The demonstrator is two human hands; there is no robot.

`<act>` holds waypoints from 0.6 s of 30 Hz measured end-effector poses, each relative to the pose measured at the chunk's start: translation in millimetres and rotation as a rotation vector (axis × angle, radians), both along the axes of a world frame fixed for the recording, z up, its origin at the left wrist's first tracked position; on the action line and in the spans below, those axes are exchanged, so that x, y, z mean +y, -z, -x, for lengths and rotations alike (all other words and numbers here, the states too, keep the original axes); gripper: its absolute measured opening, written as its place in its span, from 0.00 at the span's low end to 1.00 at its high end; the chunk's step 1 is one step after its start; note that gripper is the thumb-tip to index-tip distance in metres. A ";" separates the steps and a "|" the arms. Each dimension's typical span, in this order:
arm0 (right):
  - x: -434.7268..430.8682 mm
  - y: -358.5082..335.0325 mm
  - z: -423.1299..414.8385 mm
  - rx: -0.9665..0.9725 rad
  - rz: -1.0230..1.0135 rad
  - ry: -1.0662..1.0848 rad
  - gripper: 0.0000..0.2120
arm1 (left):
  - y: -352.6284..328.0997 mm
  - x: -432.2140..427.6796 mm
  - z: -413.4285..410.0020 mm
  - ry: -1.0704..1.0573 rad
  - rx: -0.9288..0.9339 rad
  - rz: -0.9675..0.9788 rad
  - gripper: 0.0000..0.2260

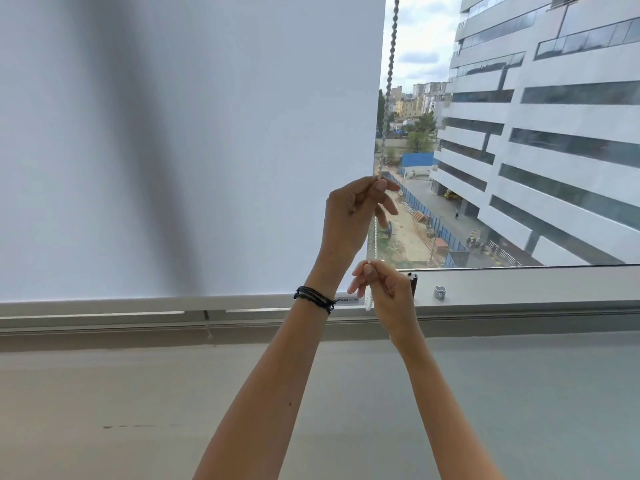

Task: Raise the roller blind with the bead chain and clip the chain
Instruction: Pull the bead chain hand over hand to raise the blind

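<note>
left hand [349, 216] pinching bead chain [390, 74], right hand [384, 289] gripping lower

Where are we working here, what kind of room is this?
Probably an upper-floor office or similar room, at a big window. A white roller blind hangs down to the wide sill, and the glass looks down on a street and a multi-storey office block. Both hands hold the bead chain.

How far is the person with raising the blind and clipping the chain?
Little looks done: the roller blind hangs down to the window sill. In hand: the left hand pinches the bead chain higher up, and the right hand pinches it lower down. Left: pulling the blind up, then clipping the chain, perhaps at the small clip on the sill.
</note>
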State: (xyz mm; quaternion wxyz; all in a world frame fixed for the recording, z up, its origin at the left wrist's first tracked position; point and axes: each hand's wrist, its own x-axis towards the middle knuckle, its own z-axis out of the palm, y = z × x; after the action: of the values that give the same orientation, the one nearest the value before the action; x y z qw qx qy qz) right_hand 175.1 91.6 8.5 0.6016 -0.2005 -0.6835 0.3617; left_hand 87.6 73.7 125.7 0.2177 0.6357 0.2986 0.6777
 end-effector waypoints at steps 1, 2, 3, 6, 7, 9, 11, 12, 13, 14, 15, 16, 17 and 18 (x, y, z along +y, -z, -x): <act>0.2 5.8 -0.7 -0.005 0.018 0.003 0.12 | 5.7 0.9 0.5 0.010 0.001 0.019 0.10; 0.4 11.4 -1.7 -0.006 0.039 0.003 0.12 | 11.6 2.0 0.5 0.020 0.002 0.037 0.10; 0.6 16.6 -2.9 -0.007 0.058 0.006 0.12 | 17.2 3.0 0.2 0.031 0.001 0.053 0.09; -0.2 28.8 -7.8 -0.024 0.088 0.031 0.12 | 30.9 5.8 -2.5 0.045 0.005 0.082 0.09; -1.2 31.5 -9.1 -0.029 0.097 0.032 0.12 | 34.4 6.4 -3.9 0.044 0.009 0.087 0.09; -3.1 35.9 -11.1 -0.030 0.109 0.020 0.12 | 40.0 6.8 -5.8 0.047 0.012 0.096 0.09; -4.3 39.5 -13.1 -0.031 0.125 0.009 0.12 | 44.8 6.6 -7.1 0.061 0.005 0.100 0.09; -4.2 41.5 -14.1 -0.032 0.135 0.008 0.12 | 46.9 6.3 -7.5 0.067 0.003 0.101 0.09; -4.2 43.7 -15.2 -0.036 0.142 0.012 0.12 | 49.1 5.9 -7.9 0.073 0.003 0.105 0.09; -4.3 46.1 -16.4 -0.043 0.144 0.017 0.12 | 51.6 5.7 -8.1 0.079 0.002 0.112 0.09; -4.4 48.9 -17.0 -0.054 0.145 0.022 0.12 | 54.3 5.7 -7.9 0.083 0.002 0.122 0.09; -4.4 52.1 -17.8 -0.062 0.148 0.024 0.11 | 57.3 5.7 -7.6 0.083 0.002 0.134 0.09; -4.5 55.4 -18.1 -0.068 0.155 0.024 0.11 | 60.6 6.0 -7.3 0.081 0.004 0.146 0.09; -4.6 58.8 -18.3 -0.069 0.166 0.021 0.11 | 64.1 5.9 -7.1 0.081 0.004 0.160 0.09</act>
State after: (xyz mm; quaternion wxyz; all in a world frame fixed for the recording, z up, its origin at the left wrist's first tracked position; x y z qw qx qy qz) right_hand 193.4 87.1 -50.3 0.5628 -0.2694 -0.6692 0.4035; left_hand 94.7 79.6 61.6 0.2942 0.6292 0.3262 0.6412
